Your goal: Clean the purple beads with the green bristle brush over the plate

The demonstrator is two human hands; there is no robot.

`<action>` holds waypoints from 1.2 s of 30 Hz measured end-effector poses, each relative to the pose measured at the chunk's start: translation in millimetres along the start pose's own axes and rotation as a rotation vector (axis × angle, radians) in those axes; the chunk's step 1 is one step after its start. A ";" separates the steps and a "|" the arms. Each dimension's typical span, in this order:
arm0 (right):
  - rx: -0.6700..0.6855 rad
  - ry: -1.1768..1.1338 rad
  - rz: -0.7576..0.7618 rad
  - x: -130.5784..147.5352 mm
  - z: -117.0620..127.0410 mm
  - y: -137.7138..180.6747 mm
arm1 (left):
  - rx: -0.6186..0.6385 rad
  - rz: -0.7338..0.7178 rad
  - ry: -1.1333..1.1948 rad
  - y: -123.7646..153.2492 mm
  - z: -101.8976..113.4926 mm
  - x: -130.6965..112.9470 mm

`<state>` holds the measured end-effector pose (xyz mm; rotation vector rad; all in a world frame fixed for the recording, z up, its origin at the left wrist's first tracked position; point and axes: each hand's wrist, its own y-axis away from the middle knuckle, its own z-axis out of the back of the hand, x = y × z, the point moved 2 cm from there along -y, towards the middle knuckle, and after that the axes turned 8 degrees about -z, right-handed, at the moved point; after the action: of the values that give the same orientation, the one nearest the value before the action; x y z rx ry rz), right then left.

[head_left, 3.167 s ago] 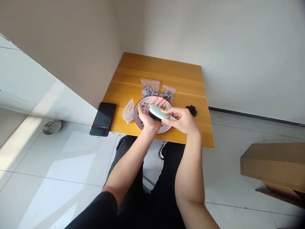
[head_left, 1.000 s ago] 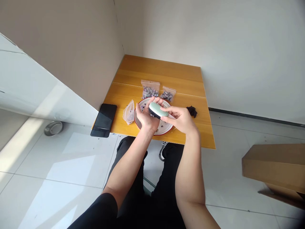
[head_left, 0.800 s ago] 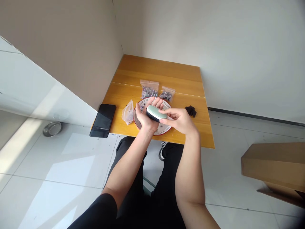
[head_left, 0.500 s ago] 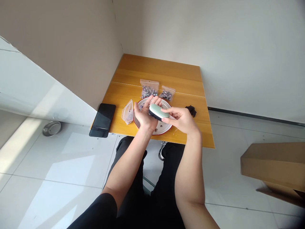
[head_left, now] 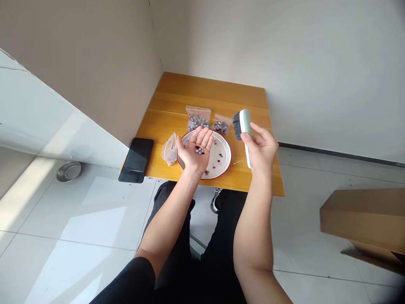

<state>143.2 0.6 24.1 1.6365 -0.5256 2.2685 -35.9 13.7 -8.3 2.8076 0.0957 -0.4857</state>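
Note:
My left hand [head_left: 195, 150] lies palm up over a white plate with a red rim [head_left: 224, 162], and several small dark and purple beads [head_left: 199, 150] rest in the palm. My right hand [head_left: 260, 147] grips a brush [head_left: 242, 124] with a pale green back and dark bristles, raised to the right of the plate. A few loose beads lie on the plate. A dark tuft seen earlier to the right of the plate is hidden behind my right hand.
Two zip bags of beads [head_left: 198, 120] stand behind the plate on the wooden table [head_left: 205, 95]. A crumpled clear bag [head_left: 170, 150] and a black phone [head_left: 136, 160] lie to its left. A steel bowl [head_left: 68, 171] and a cardboard box [head_left: 363, 215] are beyond the table.
My right hand has lifted the brush off my left palm and moved it up and right. The beads in my left palm now show.

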 end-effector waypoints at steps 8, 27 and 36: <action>-0.008 0.275 -0.113 -27.8 -1.2 -7.2 | -0.008 0.018 -0.003 1.3 -1.3 2.9; -0.055 0.554 -0.133 -32.5 29.6 -9.5 | -0.044 0.017 -0.045 2.0 -1.2 4.8; -0.122 0.574 -0.136 -46.5 39.3 -17.8 | -0.052 0.027 -0.057 2.1 -1.6 7.9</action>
<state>198.6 -2.6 -6.6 0.8685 -0.3806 2.3948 -27.7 12.3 -9.0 2.7385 0.0568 -0.5484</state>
